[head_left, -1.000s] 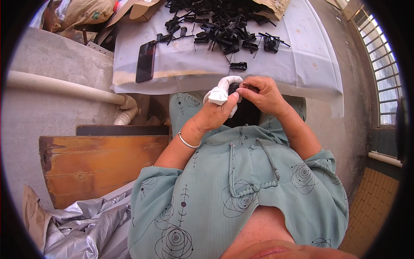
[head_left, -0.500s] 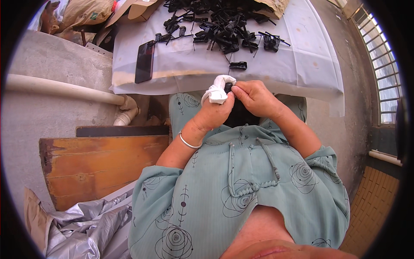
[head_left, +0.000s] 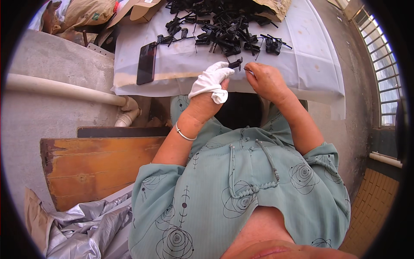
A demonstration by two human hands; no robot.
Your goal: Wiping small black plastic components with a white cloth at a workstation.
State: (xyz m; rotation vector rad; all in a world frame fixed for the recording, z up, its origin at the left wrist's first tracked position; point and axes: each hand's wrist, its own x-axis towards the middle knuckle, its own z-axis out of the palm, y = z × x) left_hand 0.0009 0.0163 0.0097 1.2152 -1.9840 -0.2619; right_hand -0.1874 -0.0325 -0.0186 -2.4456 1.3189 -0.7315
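Observation:
My left hand (head_left: 211, 84), in a partly pulled-on white glove with the thumb bare, reaches to the near edge of the table. Its gloved fingertips close on a small black plastic part (head_left: 235, 64), which sits tilted. Just to the right, my bare right hand (head_left: 268, 81) has thumb and forefinger pinched together. Something thin and dark shows at that pinch, too small to name. Beyond both hands lies a loose heap of similar black plastic parts (head_left: 226, 36) with thin stems.
White sheeting covers the table (head_left: 310, 73). A dark phone (head_left: 146, 63) lies at its left, and cardboard (head_left: 144, 11) stands behind. On the left are a pale pipe (head_left: 64, 90), a wooden board (head_left: 103, 168) and silver sheeting (head_left: 90, 228). A barred window (head_left: 379, 64) is at right.
Both hands have moved forward from my lap to the table edge and come apart. The black part that lay alone near the edge no longer shows separately from my left fingertips.

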